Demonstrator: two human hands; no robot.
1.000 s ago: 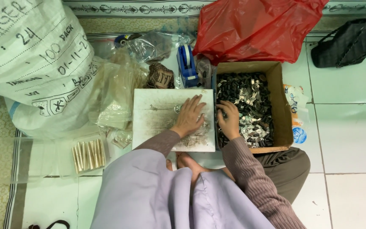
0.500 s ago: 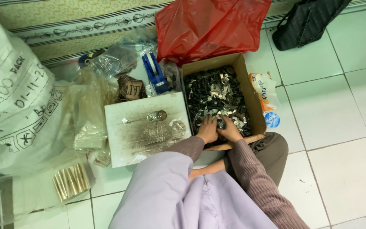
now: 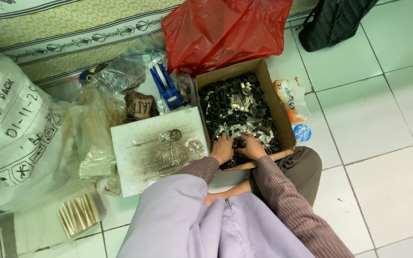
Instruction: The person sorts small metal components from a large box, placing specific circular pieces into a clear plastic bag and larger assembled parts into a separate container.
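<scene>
Both of my hands are down in the near end of a brown cardboard box (image 3: pixel 278 107) filled with small black and silver metal parts (image 3: pixel 237 110). My left hand (image 3: pixel 222 148) and my right hand (image 3: pixel 252 146) lie side by side, fingers curled into the parts; what they grip is hidden. To the left of the box lies a stained white board (image 3: pixel 144 157) with two round metal pieces (image 3: pixel 170 136) near its far edge and a smear of small shiny bits.
A red plastic bag (image 3: pixel 221 28) sits behind the box. A big white printed sack (image 3: pixel 10 138) is at the left. Clear plastic bags (image 3: pixel 96 138), a blue tape dispenser (image 3: pixel 166 86), a bundle of sticks (image 3: pixel 78 215), a packet (image 3: pixel 295 110) and a dark bag (image 3: pixel 333 19) lie around.
My left hand has left the white board and joined my right hand in the box. The view has swung left and tilted.
</scene>
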